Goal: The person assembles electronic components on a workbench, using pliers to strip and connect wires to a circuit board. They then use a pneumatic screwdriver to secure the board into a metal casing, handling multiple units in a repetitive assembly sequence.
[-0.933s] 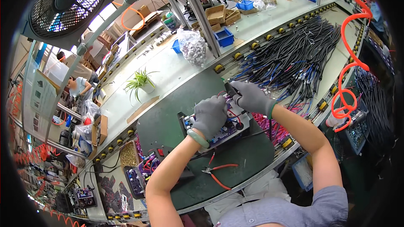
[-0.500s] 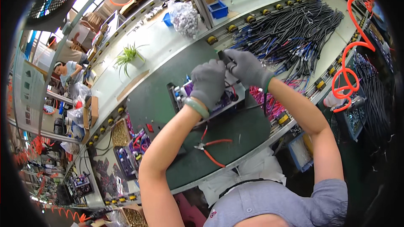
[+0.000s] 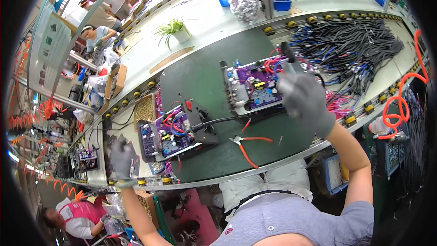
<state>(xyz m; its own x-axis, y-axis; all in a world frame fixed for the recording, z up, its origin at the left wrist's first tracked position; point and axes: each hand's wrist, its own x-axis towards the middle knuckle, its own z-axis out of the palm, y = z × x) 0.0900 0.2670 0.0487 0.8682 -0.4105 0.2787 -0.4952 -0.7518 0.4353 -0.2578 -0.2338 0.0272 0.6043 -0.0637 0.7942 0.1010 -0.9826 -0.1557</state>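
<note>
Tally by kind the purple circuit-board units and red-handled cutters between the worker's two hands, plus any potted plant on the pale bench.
Purple circuit-board units: 2
Red-handled cutters: 1
Potted plant: 1
Total: 4

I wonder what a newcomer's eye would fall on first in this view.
The large heap of black cables spreads at upper right. Red-handled cutters lie, handles splayed, on the green mat. Above them, the gloved right hand covers part of the farther purple-boarded unit.

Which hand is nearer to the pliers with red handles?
The right hand, beyond and right of the pliers; the left hand is farther away, on their left side.
</note>
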